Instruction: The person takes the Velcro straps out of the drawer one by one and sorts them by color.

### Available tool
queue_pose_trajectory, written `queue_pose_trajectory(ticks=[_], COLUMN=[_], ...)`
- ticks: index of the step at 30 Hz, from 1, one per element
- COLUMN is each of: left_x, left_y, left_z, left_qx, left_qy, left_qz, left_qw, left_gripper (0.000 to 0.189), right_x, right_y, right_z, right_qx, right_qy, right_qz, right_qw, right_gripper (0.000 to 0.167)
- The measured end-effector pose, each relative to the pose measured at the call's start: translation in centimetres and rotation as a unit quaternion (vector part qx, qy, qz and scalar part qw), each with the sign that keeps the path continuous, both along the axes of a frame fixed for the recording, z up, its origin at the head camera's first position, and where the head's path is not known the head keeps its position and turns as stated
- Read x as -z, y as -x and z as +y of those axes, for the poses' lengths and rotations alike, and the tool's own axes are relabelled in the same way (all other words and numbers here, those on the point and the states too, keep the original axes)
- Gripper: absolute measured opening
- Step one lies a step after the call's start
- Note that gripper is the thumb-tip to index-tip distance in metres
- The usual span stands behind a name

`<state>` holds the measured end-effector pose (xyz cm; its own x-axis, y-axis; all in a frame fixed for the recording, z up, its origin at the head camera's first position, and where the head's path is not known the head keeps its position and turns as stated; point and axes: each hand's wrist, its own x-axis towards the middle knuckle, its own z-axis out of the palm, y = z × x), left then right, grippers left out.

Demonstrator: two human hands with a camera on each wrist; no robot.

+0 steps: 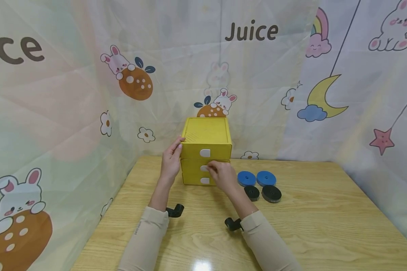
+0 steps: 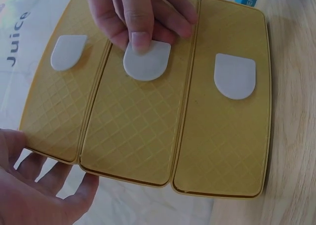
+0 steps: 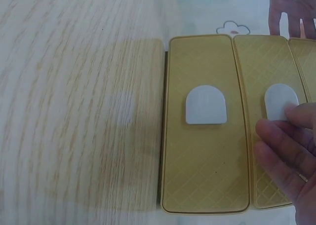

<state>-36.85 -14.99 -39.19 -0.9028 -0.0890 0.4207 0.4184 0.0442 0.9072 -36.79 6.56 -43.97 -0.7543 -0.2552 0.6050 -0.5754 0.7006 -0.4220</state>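
A yellow drawer box [image 1: 206,130] with three stacked drawers stands on the table, each drawer front bearing a white rounded tab handle. My right hand [image 1: 222,174] pinches the middle drawer's handle [image 2: 147,62] between thumb and fingers; that drawer looks level with the others. Against the box's left side, near its upper corner, my left hand [image 1: 171,160] rests with its fingers fairly straight. The bottom drawer's handle [image 3: 206,105] and the top drawer's handle [image 2: 68,52] are untouched. The inside of the drawers is hidden.
Right of the box lie two blue rolls [image 1: 266,178] and two black rolls [image 1: 271,193], flat on the wooden table [image 1: 312,226]. A printed curtain [image 1: 169,75] hangs close behind the box and along both sides. Small black devices are worn at both wrists.
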Motion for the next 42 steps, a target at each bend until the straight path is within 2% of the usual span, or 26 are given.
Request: queue_pose_trajectory(ticks=[6, 7, 12, 20, 27, 31, 42], left_x=[0.1, 0.4, 0.2, -0.1, 0.2, 0.5, 0.4], left_y=[-0.1, 0.3, 0.2, 0.2, 0.1, 0.2, 0.2], left_z=[0.0, -0.1, -0.1, -0.3, -0.5, -0.4, -0.6], left_qx=[-0.012, -0.014, -0.015, -0.006, -0.002, -0.001, -0.002], left_qy=[0.007, 0.007, 0.015, 0.023, 0.031, 0.033, 0.039], left_qz=[0.003, 0.006, 0.007, 0.004, -0.003, -0.002, -0.005], left_qw=[0.9999, 0.9999, 0.9998, 0.9997, 0.9995, 0.9995, 0.9992], left_gripper=[0.035, 0.034, 0.033, 0.033, 0.033, 0.033, 0.033], right_x=[0.0, 0.0, 0.2, 0.2, 0.6, 1.2, 2.5], right_y=[0.0, 0.0, 0.0, 0.0, -0.5, -0.6, -0.5], right_z=[-0.1, -0.2, -0.3, -0.4, -0.3, -0.1, 0.3], right_qx=[0.004, 0.006, 0.023, 0.031, 0.044, 0.052, 0.038], right_qy=[0.002, 0.003, 0.006, 0.024, 0.061, 0.049, 0.006], right_qz=[-0.001, 0.000, 0.004, 0.012, -0.051, -0.075, -0.072], right_qw=[1.0000, 1.0000, 0.9997, 0.9992, 0.9959, 0.9946, 0.9967], right_gripper=[0.004, 0.004, 0.007, 0.009, 0.013, 0.010, 0.005])
